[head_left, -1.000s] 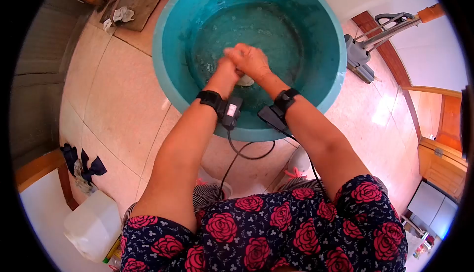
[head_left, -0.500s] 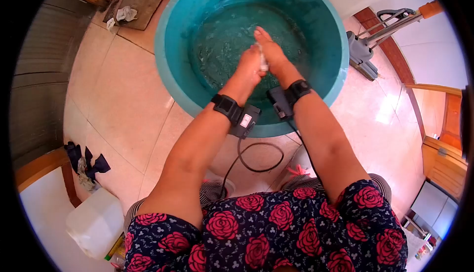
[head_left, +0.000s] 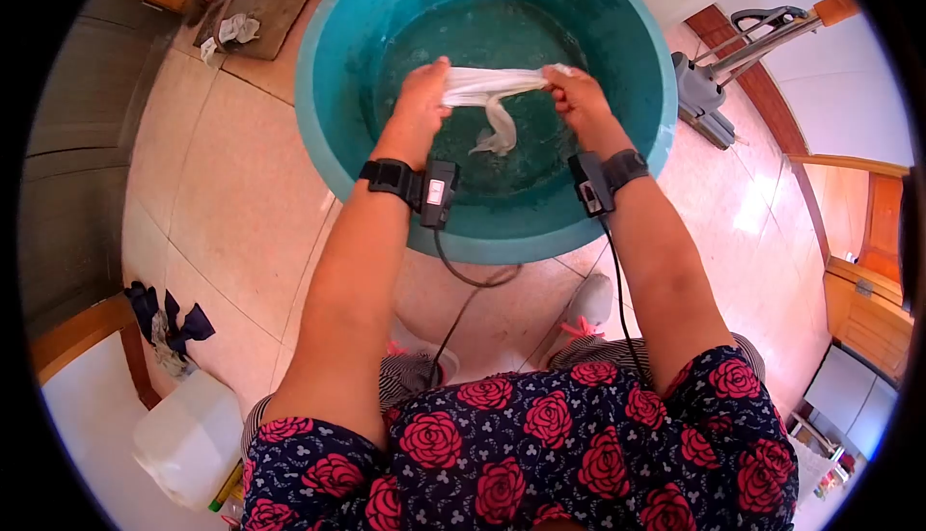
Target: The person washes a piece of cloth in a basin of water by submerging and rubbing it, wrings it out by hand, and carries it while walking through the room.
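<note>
A wet white cloth (head_left: 494,85) is stretched sideways between my two hands, over the water in a large teal tub (head_left: 333,136). One narrow end of it hangs down from the middle toward the water. My left hand (head_left: 421,99) grips the cloth's left side with the fingers closed. At the other side, my right hand (head_left: 579,102) pinches the cloth. Whether it is a sock or a rag, I cannot make out. A black strapped device sits on each wrist, with a cable running down from it.
Shallow water (head_left: 521,49) covers the tub's bottom. Right of the tub stands a grey mop head (head_left: 702,97) on a metal handle. A mat (head_left: 265,10) with a pale rag lies at upper left. Dark cloths (head_left: 169,324) and a white plastic jug (head_left: 188,435) are at lower left.
My hands were close together in the tub, around a mostly hidden white cloth. Now they have moved apart, pulling the cloth out wide between them.
</note>
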Demonstrator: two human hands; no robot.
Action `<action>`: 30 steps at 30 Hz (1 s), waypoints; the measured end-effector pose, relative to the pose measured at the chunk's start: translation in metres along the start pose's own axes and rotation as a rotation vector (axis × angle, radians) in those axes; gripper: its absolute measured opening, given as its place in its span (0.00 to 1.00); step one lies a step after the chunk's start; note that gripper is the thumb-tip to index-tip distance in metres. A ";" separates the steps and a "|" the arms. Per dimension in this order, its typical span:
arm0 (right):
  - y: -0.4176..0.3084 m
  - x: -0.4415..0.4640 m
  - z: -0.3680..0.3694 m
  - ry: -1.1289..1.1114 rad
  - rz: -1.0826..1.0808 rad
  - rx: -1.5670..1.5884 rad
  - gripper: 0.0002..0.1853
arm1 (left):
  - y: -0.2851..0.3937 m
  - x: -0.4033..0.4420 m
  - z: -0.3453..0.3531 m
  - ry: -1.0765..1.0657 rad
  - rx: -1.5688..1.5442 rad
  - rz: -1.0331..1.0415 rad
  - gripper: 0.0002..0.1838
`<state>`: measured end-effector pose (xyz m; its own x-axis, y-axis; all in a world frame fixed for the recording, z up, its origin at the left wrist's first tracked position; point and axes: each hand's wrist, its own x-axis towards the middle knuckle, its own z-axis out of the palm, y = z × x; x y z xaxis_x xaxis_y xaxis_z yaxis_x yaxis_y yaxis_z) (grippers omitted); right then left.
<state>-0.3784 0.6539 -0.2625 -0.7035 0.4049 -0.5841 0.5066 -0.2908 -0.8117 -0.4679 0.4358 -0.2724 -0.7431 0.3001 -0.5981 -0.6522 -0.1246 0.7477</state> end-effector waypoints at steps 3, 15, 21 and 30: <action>0.003 0.005 0.002 0.136 -0.087 0.242 0.28 | -0.004 0.013 -0.011 0.138 0.135 -0.001 0.14; 0.083 0.043 0.047 -0.155 -0.961 -1.214 0.18 | -0.076 0.062 -0.023 -0.008 0.994 0.090 0.28; 0.049 0.034 0.031 -0.239 -0.354 -1.046 0.15 | -0.083 0.090 -0.029 -0.110 1.382 -0.002 0.34; 0.052 0.016 0.039 0.498 -0.282 -0.612 0.27 | -0.044 0.029 -0.014 0.064 0.732 -0.270 0.29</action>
<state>-0.3826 0.6116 -0.3143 -0.6148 0.7692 -0.1743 0.6269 0.3424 -0.6998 -0.4625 0.4368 -0.3263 -0.5948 0.1731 -0.7850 -0.5635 0.6068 0.5607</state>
